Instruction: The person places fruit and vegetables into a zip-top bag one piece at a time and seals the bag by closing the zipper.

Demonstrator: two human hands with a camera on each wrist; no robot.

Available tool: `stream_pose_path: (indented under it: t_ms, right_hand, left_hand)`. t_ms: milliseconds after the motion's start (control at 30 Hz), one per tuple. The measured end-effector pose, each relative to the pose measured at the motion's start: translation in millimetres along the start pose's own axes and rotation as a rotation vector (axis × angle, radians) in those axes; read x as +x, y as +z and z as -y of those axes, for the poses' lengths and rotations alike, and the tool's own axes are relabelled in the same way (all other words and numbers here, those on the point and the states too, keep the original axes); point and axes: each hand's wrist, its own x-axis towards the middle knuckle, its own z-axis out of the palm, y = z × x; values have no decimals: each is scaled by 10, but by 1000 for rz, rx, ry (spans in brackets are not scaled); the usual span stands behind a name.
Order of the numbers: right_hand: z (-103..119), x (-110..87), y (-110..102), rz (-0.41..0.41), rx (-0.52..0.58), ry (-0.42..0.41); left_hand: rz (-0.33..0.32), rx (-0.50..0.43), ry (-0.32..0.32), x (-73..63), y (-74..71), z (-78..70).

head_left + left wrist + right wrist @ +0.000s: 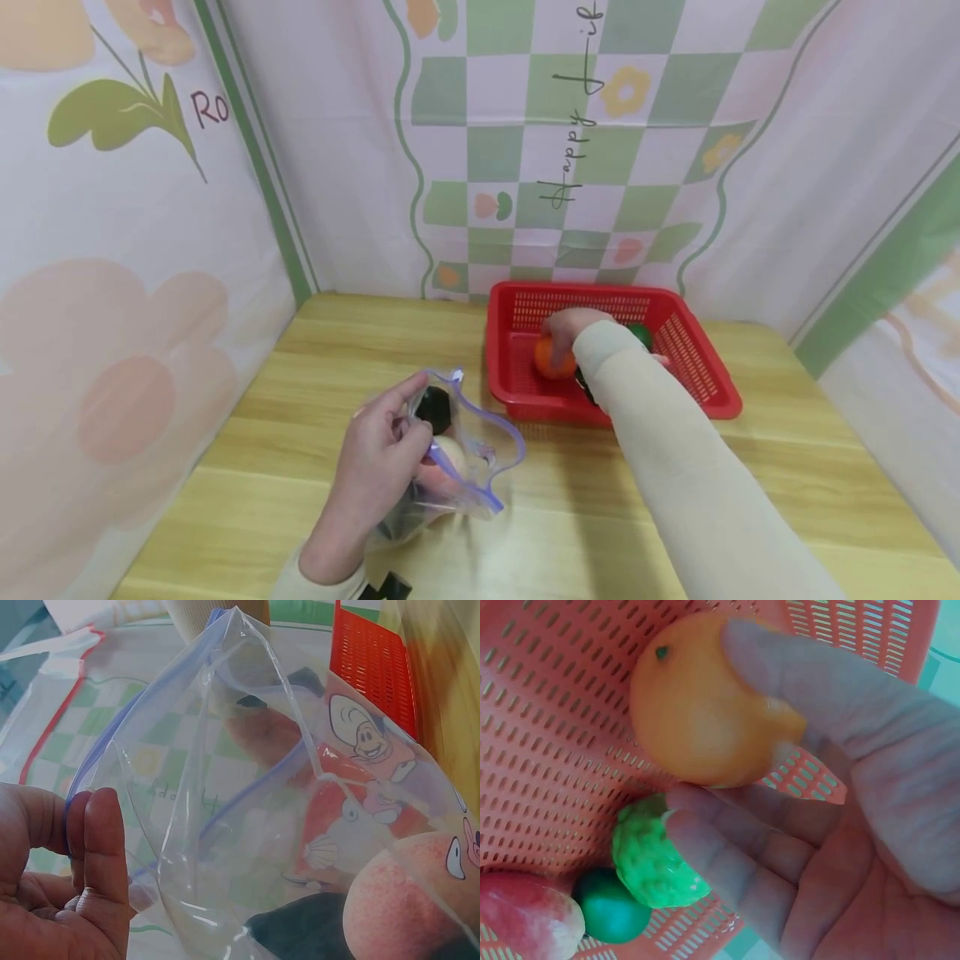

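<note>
My left hand [375, 458] pinches the edge of a clear zip bag [180, 847] with a purple seal, its mouth spread apart. Inside the bag are a pink-and-cream peach [397, 900] and dark green or black items, one of them a dark rounded piece [433, 408]. Cartoon prints mark the plastic. Reaching into the red basket [495, 358], my right hand [573, 329] holds an orange [697, 705] between thumb and fingers. Below the orange, in the right wrist view, lie a bumpy bright green fruit [656, 859], a dark green round fruit [611, 907] and a red-and-cream fruit [532, 915].
The basket stands at the back right of the wooden table [300, 400], close to the checked curtain [555, 150]. A small black object [393, 586] shows by the left wrist. The right forearm covers part of the basket's front.
</note>
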Motion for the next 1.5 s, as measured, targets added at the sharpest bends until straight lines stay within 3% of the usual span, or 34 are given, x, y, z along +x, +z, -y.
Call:
stream_pose_path:
  t_ms: [67,167,300,367,500,600,633,700,833,933,1067,1167,1333,1500]
  right_hand:
    - [19,-57,8,15,18,22]
    - [53,-92,18,22,-85,-8]
    - [68,-44,34,47,-164,-25]
    - [57,7,43,64,-147,-17]
    - [48,37,55,73,-75,28]
    - [96,-49,37,87,-49,68]
    - [119,-86,31,107,-46,125]
    - [159,-155,9,153,-77,199]
    - [150,-224,-21,211,-159,208]
    - [88,-181,-53,159,-213,42]
    - [78,-105,-160,69,-259,-103]
    - [147,-126,-259,22,-231,-183]
    - [325,-341,-356,-35,-197,-336]
    - [472,-696,-296,-140,-163,-500]
  left_hand:
    - [-4,6,4,-4,0,0]
    - [-9,13,3,-12,2,4]
    - [-10,15,-17,-29,2,5]
    - [-11,15,-25,-34,3,4]
    - [-12,15,-18,-39,8,5]
    - [-10,0,-12,-46,12,3]
    - [-10,-3,-11,-49,12,2]
    - [-9,-10,-14,-53,13,2]
    - [-9,1,-17,-45,15,1]
    - [-8,12,-25,-30,14,-4]
    - [-9,17,-36,-15,2,-12]
    - [-13,15,-35,-10,-13,-19]
    - [-16,3,-21,-8,-44,-31]
    - [-24,1,-24,-1,-57,-29]
